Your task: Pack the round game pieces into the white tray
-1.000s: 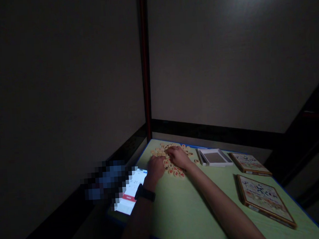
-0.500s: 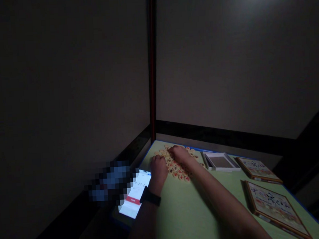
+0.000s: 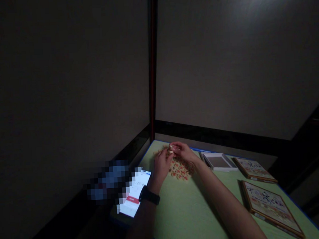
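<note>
Many round wooden Chinese chess pieces [image 3: 180, 173] with red and dark characters lie in a loose spread at the table's far left corner. Above them my left hand [image 3: 162, 165], with a dark band at the wrist, is closed, a pale chess piece [image 3: 171, 152] at its fingertips. Close against it, my right hand [image 3: 184, 152] is closed too, and a second pale piece [image 3: 171, 147] shows by its fingers. The fingertips of both hands nearly meet. The hands and right forearm hide part of the spread.
A lit phone [image 3: 135, 195] lies at the left edge of the green table [image 3: 186, 211]. To the right of the pieces is an open white box [image 3: 221, 162]. Two flat printed boxes [image 3: 256, 169] [image 3: 273, 208] lie along the right side. Walls stand behind and at left.
My hands have come together and lifted off the pieces. The left moved right and away from me; pale pieces now show at the fingertips of both.
</note>
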